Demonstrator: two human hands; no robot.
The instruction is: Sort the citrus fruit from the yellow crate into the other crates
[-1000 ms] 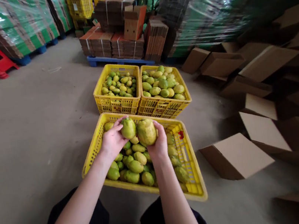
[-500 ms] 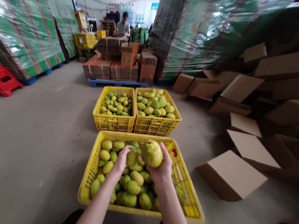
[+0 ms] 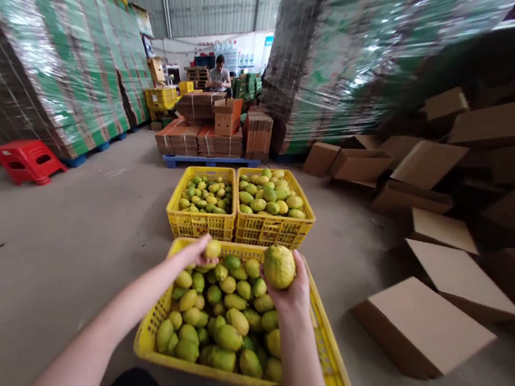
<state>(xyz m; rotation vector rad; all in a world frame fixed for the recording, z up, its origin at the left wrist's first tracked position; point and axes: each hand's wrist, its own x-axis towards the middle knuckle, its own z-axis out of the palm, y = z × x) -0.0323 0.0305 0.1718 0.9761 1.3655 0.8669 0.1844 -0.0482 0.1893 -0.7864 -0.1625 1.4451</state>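
My left hand [image 3: 202, 251] is closed around a small yellow lemon [image 3: 212, 249], over the far left rim of the near yellow crate [image 3: 331, 356]. A larger, bumpy yellow-green lemon [image 3: 279, 266] rests in my right hand [image 3: 292, 294], its fingers curled around it above the crate's right side. Below both hands, green and yellow lemons [image 3: 229, 337] fill the near crate; my right forearm hides some of them.
Just beyond stand two yellow crates, the left one [image 3: 201, 222] with smaller lemons, the right one [image 3: 270, 228] with larger ones. Cardboard boxes [image 3: 426, 322] lie at right. A red stool [image 3: 29, 161], wrapped pallets [image 3: 84, 70], flattened cartons [image 3: 221, 143] and a seated person [image 3: 219, 76] are farther back.
My left hand has moved away from the crate's middle to its far left rim, with a lemon in it. My right hand keeps the large lemon, slightly farther right. The view has tilted up.
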